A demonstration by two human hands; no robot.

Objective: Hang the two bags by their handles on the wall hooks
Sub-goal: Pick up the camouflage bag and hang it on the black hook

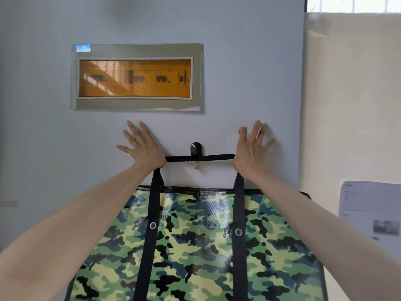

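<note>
A green camouflage bag (pixel 195 246) with black webbing handles hangs in front of me against the pale blue wall. Its near handle strap (pixel 201 158) is stretched taut and level between my two hands and crosses the black wall hook (pixel 196 148), just above the hook's tan tip. My left hand (pixel 141 146) holds the strap's left end at the heel of the palm, fingers splayed up on the wall. My right hand (pixel 252 148) holds the right end the same way. Both thumbs are hidden. Only one bag and one hook are in view.
A grey electrical panel (pixel 136 77) with an orange window is set in the wall above the hook. At the right the wall ends at a cream surface bearing a printed sheet (pixel 371 211). A bright window (pixel 353 4) shows at top right.
</note>
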